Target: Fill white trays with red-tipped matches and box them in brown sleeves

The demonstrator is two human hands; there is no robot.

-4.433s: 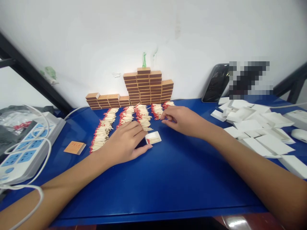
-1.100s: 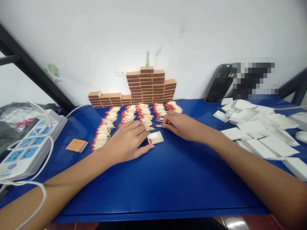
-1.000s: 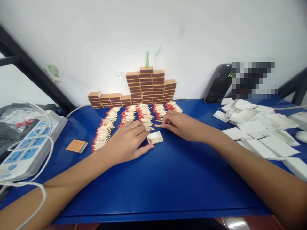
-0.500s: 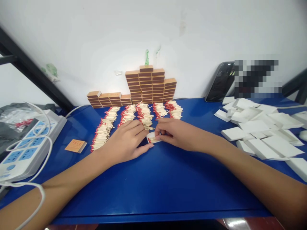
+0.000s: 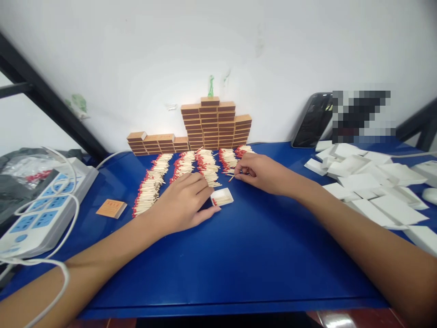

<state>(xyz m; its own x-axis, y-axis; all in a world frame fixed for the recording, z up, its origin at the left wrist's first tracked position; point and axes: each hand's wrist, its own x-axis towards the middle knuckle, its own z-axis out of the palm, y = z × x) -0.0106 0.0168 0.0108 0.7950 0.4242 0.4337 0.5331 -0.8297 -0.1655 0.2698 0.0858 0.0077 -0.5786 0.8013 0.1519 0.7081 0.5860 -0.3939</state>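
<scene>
My left hand (image 5: 182,202) rests on the blue table (image 5: 239,255), fingers curled against the left side of a small white matchbox tray (image 5: 222,197) that holds some matches. My right hand (image 5: 262,172) is just behind and right of the tray, at the near end of the match rows, its fingertips pinched on a few matches (image 5: 232,175). Rows of red-tipped matches (image 5: 205,165) lie side by side behind both hands.
Brown matchboxes (image 5: 213,125) are stacked against the white wall. A single brown matchbox (image 5: 111,208) lies at the left. Several white trays (image 5: 368,182) are heaped at the right beside a dark phone (image 5: 312,120). A power strip (image 5: 41,207) with cables sits far left.
My right hand has gone from over the white tray back to the match rows and now pinches a few matches. My left hand has stayed by the tray.
</scene>
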